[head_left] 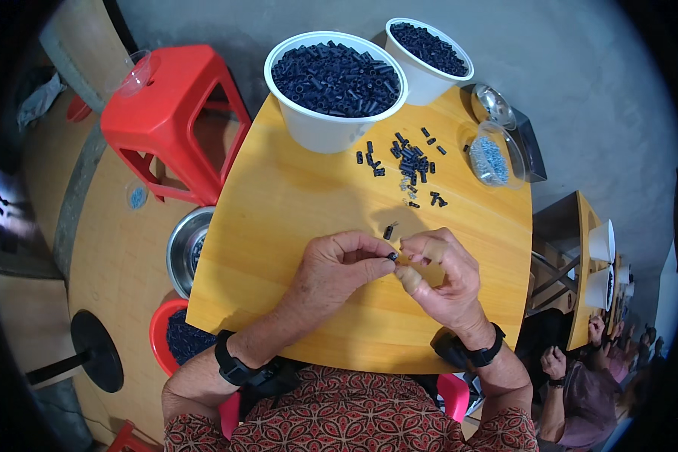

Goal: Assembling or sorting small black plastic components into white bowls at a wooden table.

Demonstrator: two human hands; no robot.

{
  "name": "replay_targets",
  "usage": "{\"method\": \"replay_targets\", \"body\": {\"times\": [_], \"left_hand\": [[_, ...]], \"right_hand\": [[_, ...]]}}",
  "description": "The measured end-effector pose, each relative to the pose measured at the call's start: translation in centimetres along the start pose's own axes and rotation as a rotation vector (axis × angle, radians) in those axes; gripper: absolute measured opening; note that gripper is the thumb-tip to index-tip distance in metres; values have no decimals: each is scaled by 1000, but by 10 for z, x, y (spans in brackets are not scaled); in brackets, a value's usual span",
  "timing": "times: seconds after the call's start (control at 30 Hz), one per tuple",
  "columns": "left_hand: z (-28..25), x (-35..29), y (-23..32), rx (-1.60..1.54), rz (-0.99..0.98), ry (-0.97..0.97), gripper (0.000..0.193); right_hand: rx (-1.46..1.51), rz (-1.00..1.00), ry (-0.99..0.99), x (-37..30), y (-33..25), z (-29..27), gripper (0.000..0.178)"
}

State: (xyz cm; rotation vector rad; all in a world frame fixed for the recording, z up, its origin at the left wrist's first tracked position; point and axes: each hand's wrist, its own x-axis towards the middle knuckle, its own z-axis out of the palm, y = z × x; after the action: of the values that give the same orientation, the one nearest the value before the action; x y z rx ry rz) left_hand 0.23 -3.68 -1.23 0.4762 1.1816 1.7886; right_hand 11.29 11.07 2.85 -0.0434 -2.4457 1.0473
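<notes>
My left hand (343,267) is over the wooden table, its thumb and forefinger pinching a small black tube piece (392,257). Beside it, my right hand (444,273) has its thumb and forefinger curved apart, tips close to that piece; tan covers wrap some of its fingertips. Whether the right thumb touches the piece I cannot tell. Just beyond my fingers lies a single black piece (389,231) with thin wire-like ends. Farther up the table is a loose pile of black tube pieces (413,162), with some small clear or silvery bits at its near side.
Two white tubs, a nearer one (320,135) and a farther one (422,79), hold black tubes. A clear bowl (490,162) of pale blue bits sits at right. Left of the table are a red stool (158,90), steel bowl (175,252) and red basin (158,335). Other people sit at right.
</notes>
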Motion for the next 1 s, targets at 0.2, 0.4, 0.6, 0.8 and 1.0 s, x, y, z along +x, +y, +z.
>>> {"method": "replay_targets", "body": {"times": [0.2, 0.4, 0.6, 0.8, 1.0], "left_hand": [[3, 1, 2, 158, -67, 1, 18], [4, -8, 0, -9, -186, 51, 18], [7, -6, 2, -193, -225, 73, 15], [2, 0, 2, -153, -221, 18, 16], [0, -4, -1, -125, -234, -3, 17]], "right_hand": [[-197, -211, -76, -2, 6, -5, 31], [-417, -407, -56, -5, 0, -6, 24], [-368, -367, 2, -5, -2, -7, 27], [-329, -348, 35, -3, 0, -8, 29], [-294, -270, -90, -6, -5, -7, 28]]}}
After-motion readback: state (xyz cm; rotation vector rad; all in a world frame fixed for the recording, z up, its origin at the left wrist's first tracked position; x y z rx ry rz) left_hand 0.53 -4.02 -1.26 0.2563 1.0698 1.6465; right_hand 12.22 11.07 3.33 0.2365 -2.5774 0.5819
